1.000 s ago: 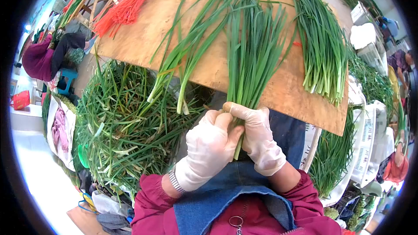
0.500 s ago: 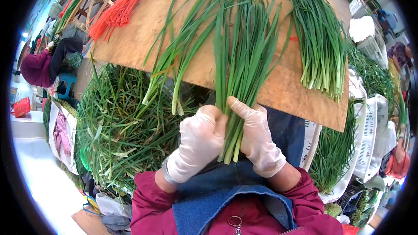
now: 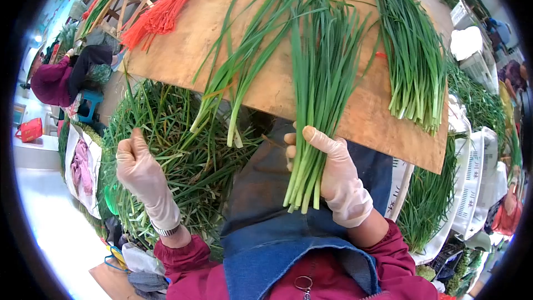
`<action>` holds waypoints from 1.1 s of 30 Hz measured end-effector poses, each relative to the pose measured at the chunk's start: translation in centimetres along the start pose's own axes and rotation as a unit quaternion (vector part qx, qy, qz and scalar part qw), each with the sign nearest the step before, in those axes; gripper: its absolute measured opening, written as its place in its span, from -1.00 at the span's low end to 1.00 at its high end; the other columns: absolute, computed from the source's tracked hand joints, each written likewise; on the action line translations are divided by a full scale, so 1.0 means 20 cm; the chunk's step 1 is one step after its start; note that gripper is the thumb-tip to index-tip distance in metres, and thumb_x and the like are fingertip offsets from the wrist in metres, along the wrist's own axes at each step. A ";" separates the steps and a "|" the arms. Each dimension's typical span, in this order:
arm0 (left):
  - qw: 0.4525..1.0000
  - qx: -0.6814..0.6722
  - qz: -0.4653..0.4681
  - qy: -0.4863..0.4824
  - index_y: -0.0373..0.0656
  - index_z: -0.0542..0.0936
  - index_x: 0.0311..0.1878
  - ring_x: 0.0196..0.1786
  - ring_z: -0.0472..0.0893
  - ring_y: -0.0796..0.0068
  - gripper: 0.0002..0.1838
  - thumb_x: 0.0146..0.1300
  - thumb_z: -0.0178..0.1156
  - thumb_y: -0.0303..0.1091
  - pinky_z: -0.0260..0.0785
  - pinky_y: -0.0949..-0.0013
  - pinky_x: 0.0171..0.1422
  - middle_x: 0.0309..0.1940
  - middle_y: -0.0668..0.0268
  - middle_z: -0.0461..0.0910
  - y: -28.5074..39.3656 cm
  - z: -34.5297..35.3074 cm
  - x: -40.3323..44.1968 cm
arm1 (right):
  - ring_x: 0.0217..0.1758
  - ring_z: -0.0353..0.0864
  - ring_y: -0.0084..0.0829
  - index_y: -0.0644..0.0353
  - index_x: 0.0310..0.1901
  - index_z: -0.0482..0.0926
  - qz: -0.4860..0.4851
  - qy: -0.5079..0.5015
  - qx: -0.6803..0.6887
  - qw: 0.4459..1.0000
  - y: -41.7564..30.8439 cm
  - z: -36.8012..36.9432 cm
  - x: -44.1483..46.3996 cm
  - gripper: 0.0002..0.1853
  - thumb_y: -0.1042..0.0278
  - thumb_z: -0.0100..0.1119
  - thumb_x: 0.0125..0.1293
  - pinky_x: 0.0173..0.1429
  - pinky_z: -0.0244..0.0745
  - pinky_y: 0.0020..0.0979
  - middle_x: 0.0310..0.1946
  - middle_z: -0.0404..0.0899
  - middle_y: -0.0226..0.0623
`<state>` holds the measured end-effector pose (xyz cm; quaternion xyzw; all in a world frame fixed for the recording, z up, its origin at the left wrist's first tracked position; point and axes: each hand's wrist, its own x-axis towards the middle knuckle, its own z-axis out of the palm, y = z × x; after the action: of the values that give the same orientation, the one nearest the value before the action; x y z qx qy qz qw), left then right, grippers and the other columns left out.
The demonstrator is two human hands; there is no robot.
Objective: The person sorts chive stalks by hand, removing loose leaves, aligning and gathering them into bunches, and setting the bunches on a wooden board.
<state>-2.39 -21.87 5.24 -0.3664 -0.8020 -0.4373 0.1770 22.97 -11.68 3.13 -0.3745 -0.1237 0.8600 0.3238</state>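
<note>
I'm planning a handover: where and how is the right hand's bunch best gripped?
Likely by the pale stem ends of the bunch, coming from the left: they jut out on the near side, close together, while the right hand blocks the other side and the far leaves fan out.

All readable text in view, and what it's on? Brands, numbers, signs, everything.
"川", apparently: outer white crate at right; character beside it too blurred to read surely.
Dark lettering on the inner white crate: partly hidden, not readable.
Red bag at left: any print too small to read.
No numbers readable.
</note>
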 end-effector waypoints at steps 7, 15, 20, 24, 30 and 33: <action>0.883 -0.197 -0.234 -0.356 -0.37 0.54 -0.13 -0.24 0.57 0.39 -0.70 0.24 0.05 -0.30 0.40 0.40 -0.08 -0.28 0.16 0.59 0.16 0.16 -0.16 | -0.60 0.40 -0.52 0.32 -0.14 0.46 -0.008 -0.056 0.025 0.998 -0.05 0.04 -0.02 -0.70 0.49 0.21 0.06 -0.47 0.28 -0.46 -0.54 0.45 -0.41; 0.686 -0.470 -0.381 -0.403 -0.38 0.50 -0.13 -0.47 0.50 0.50 -0.70 0.21 0.12 -0.31 0.34 0.45 -0.34 -0.43 0.23 0.56 0.21 0.33 -0.24 | -0.58 0.42 -0.54 0.29 -0.09 0.42 -0.054 -0.096 0.024 0.994 -0.06 0.04 0.02 -0.67 0.48 0.17 0.07 -0.43 0.31 -0.51 -0.46 0.52 -0.33; 0.658 -0.443 -0.415 -0.446 -0.31 0.59 -0.27 -0.53 0.51 0.60 -0.86 0.06 0.23 -0.51 0.35 0.59 -0.41 -0.48 0.28 0.61 0.36 0.20 -0.32 | -0.55 0.54 -0.48 0.37 -0.34 0.61 -0.057 0.065 -0.132 0.987 0.01 0.09 0.04 -0.83 0.46 0.29 0.03 -0.45 0.44 -0.50 -0.56 0.56 -0.27; 0.640 -0.440 -0.428 -0.462 -0.29 0.59 -0.30 -0.58 0.49 0.63 -0.89 0.06 0.22 -0.53 0.33 0.59 -0.46 -0.51 0.30 0.60 0.38 0.19 -0.34 | -0.62 0.52 -0.45 0.36 -0.36 0.58 -0.036 0.056 -0.120 0.991 0.01 0.12 0.04 -0.86 0.49 0.27 0.03 -0.51 0.47 -0.47 -0.58 0.55 -0.26; 0.653 -0.420 -0.459 -0.431 -0.24 0.58 -0.39 -0.69 0.33 0.76 -0.95 0.13 0.19 -0.46 0.06 0.66 -0.65 -0.60 0.42 0.52 0.38 0.16 -0.29 | -0.65 0.48 -0.49 0.36 -0.35 0.57 -0.047 0.065 -0.114 0.990 0.04 0.11 0.07 -0.87 0.48 0.21 0.06 -0.52 0.44 -0.50 -0.63 0.52 -0.31; 0.672 -0.408 -0.452 -0.422 -0.23 0.58 -0.35 -0.68 0.32 0.77 -0.93 0.14 0.20 -0.44 0.07 0.66 -0.64 -0.60 0.43 0.51 0.43 0.16 -0.29 | -0.65 0.48 -0.49 0.35 -0.37 0.58 -0.060 0.074 -0.134 0.986 0.04 0.11 0.06 -0.86 0.45 0.21 0.06 -0.51 0.42 -0.52 -0.63 0.52 -0.31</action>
<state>8.10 -18.69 4.83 -0.1405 -0.6004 -0.5467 -0.5665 20.36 -11.43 3.58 -0.4693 -0.2359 0.7842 0.3303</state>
